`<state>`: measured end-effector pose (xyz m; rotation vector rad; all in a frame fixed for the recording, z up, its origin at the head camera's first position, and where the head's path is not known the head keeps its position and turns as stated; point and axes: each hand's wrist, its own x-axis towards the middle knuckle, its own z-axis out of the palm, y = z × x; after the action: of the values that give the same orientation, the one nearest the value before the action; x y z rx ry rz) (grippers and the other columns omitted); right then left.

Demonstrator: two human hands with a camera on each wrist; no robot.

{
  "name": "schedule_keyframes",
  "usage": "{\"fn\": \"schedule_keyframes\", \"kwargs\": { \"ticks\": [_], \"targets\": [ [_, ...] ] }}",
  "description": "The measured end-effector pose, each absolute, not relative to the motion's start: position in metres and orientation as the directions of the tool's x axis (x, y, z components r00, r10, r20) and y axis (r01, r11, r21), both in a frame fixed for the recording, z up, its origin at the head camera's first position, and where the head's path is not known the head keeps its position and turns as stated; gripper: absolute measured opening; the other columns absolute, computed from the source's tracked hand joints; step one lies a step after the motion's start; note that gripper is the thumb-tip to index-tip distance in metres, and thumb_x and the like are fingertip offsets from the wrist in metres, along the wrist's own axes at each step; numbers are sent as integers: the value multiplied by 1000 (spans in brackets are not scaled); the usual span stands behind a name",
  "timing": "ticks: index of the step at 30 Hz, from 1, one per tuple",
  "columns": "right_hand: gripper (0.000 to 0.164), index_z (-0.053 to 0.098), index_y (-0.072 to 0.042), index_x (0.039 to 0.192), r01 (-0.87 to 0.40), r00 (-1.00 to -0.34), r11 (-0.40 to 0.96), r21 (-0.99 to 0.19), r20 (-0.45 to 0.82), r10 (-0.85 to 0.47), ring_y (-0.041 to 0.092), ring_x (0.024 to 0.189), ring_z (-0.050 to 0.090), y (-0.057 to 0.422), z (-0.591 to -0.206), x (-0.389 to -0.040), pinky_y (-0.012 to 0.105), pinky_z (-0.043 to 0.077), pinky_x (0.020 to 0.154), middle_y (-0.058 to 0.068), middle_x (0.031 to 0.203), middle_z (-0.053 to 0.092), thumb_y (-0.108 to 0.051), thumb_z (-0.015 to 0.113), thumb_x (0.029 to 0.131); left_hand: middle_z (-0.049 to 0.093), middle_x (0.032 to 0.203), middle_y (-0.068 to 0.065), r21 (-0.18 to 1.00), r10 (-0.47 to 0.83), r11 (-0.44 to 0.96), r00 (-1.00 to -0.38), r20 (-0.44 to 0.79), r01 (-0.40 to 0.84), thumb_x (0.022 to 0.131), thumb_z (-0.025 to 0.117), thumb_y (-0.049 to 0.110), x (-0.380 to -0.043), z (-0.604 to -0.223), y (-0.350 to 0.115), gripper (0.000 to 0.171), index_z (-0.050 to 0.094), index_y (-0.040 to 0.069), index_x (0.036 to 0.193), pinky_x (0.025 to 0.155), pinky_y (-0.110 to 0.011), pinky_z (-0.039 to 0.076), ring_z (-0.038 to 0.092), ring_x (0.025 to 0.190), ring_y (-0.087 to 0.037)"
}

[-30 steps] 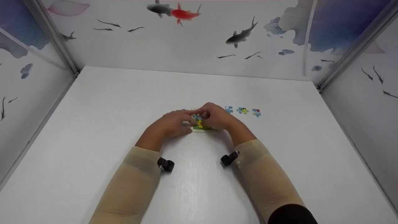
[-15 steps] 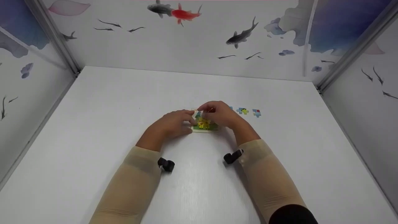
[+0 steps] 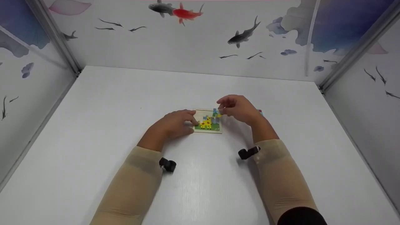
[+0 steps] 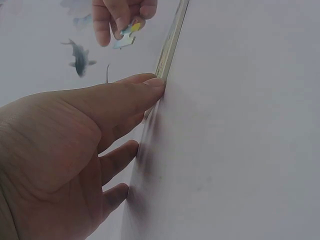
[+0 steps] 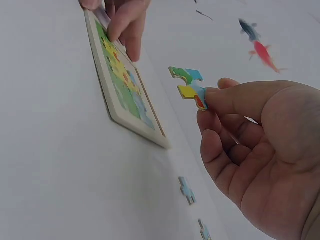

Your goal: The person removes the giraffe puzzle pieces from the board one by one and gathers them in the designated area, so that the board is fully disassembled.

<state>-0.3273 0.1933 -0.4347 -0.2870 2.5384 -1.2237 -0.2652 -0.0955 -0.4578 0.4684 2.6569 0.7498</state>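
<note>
Puzzle board (image 5: 140, 129) bears a printed yellow giraffe (image 3: 206, 123).

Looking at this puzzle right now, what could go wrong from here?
The right hand pinches the piece near one edge, so it might slip. That hand could also brush the loose pieces on the table nearby. If the left hand jogs the tray, the fitted pieces might shift.

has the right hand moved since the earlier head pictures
Yes, the right hand has shifted rightward, nearer the far right corner of the white table.
</note>
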Motion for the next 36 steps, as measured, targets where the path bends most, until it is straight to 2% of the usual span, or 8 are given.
{"fn": "schedule_keyframes", "kwargs": {
  "ticks": [6, 12, 21, 28, 36],
  "targets": [
    [33, 72, -22, 133, 51, -946, 621, -782, -238, -222, 23, 107, 69, 226, -437, -330, 36, 58, 93, 4, 120, 73, -16, 75, 101, 38, 173, 14, 555, 401, 802, -888, -226, 220, 102, 70, 26, -264, -457, -96, 34, 74, 34, 134, 137, -52, 19, 24, 168, -21],
    [31, 73, -26, 131, 85, -948, 672, -735, -267, -172, 24, 107, 64, 245, -440, -329, 31, 58, 88, 4, 120, 71, -18, 75, 101, 37, 173, 17, 559, 385, 805, -892, -235, 200, 101, 72, 27, -265, -458, -94, 35, 74, 36, 134, 137, -53, 19, 23, 168, -20],
    [31, 72, -25, 131, 85, -941, 688, -721, -286, -183, 24, 100, 63, 248, -444, -327, 28, 57, 80, 5, 116, 70, -21, 77, 100, 37, 174, 15, 555, 386, 807, -892, -234, 204, 101, 72, 26, -264, -457, -95, 34, 74, 34, 134, 137, -53, 18, 23, 168, -21],
    [32, 72, -25, 129, 111, -933, 702, -704, -316, -170, 23, 97, 63, 245, -447, -326, 28, 57, 78, 6, 114, 72, -20, 79, 98, 38, 173, 15, 560, 387, 803, -893, -231, 203, 101, 72, 26, -265, -457, -95, 33, 75, 36, 132, 137, -53, 18, 24, 168, -21],
    [33, 70, -22, 131, 86, -937, 716, -692, -300, -177, 23, 97, 65, 243, -450, -325, 28, 55, 77, 5, 116, 75, -16, 76, 99, 39, 173, 14, 559, 401, 801, -885, -238, 212, 102, 70, 25, -264, -454, -95, 33, 75, 35, 133, 137, -53, 19, 25, 167, -23]
  ]
}}
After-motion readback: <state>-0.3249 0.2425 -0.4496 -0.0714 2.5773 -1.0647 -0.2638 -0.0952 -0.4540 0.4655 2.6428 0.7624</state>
